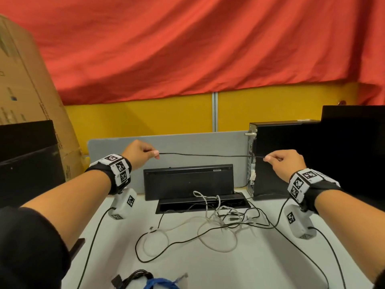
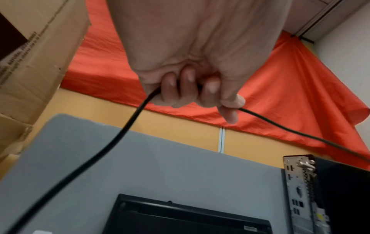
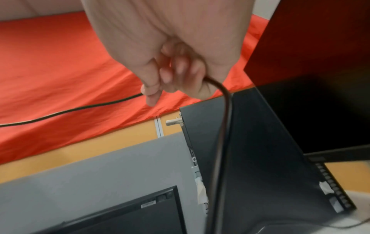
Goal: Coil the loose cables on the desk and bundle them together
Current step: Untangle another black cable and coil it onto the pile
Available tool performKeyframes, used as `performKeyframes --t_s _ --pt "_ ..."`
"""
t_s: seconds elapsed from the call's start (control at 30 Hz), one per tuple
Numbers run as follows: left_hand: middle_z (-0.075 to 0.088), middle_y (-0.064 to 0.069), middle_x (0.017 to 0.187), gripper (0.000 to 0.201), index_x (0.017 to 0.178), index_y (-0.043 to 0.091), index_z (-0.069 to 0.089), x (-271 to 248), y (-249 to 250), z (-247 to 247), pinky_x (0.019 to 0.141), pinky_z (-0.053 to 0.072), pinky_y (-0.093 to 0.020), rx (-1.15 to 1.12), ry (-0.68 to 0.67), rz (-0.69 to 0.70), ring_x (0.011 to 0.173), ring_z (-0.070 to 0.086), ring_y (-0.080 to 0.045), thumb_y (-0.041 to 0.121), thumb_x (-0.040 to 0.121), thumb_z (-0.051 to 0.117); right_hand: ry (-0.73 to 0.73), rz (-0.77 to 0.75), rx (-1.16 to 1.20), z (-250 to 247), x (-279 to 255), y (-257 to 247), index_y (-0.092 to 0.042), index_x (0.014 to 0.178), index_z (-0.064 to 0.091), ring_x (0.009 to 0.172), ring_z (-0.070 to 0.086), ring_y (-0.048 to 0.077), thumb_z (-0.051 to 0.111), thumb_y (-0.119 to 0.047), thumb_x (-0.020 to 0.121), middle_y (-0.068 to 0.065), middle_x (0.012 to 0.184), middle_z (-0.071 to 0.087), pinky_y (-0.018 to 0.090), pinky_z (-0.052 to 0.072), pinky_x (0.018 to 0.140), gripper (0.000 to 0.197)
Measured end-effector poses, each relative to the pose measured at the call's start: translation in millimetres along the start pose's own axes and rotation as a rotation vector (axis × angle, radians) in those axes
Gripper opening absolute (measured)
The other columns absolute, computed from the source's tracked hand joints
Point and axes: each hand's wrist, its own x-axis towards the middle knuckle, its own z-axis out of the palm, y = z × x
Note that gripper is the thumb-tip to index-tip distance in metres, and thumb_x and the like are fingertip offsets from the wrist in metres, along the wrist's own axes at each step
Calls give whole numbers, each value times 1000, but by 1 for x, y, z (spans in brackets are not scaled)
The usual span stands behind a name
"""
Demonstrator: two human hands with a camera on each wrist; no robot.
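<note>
A thin black cable is stretched taut between my two raised hands above the desk. My left hand pinches one part of it between thumb and forefinger; in the left wrist view the cable runs through the curled fingers and hangs down. My right hand pinches the other part; in the right wrist view the black cable drops from the fist. Below lies a tangle of white and black cables on the white desk.
A black keyboard leans upright against the grey divider. A black PC tower stands at right with a monitor behind. A cardboard box stands at left. Coiled black and blue cables lie at the near edge.
</note>
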Motion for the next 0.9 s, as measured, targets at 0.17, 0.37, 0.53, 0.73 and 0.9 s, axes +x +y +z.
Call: performKeyframes --t_s 0.17,0.37,0.53,0.73,0.9 --pt "61 -7 60 23 85 10 76 -4 21 17 61 39 -26 -64 1 67 57 47 -16 25 94 61 -292 -31 -171 6 -20 -39 -20 118 68 99 63 22 52 -11 93 4 118 67 33 52 86 31" --pt "53 11 49 21 76 21 72 -9 68 59 51 31 -19 -107 -90 204 45 38 -2 29 92 63 -489 -253 150 31 -61 -130 -17 138 49 123 54 17 51 -19 96 2 133 58 30 40 102 43" --pt "51 11 50 21 80 21 75 -13 75 63 48 30 -17 -169 -192 241 44 36 -1 33 92 62 -400 -255 164 36 -64 -139 -16 99 75 64 56 10 58 -32 94 -1 71 66 24 44 58 24" --pt "63 -5 72 26 78 19 75 -17 51 53 68 39 -25 -154 -271 83 69 51 -16 32 94 60 -263 -231 4 20 -49 -101 -20 94 76 87 65 14 63 -32 91 -4 91 72 33 54 81 18" --pt "62 -3 73 26 82 11 77 -19 29 53 63 40 -24 -72 -271 22 67 50 -14 28 93 62 -192 -196 -16 11 -41 -73 -24 89 76 83 63 9 64 -33 89 -6 87 70 29 51 76 15"
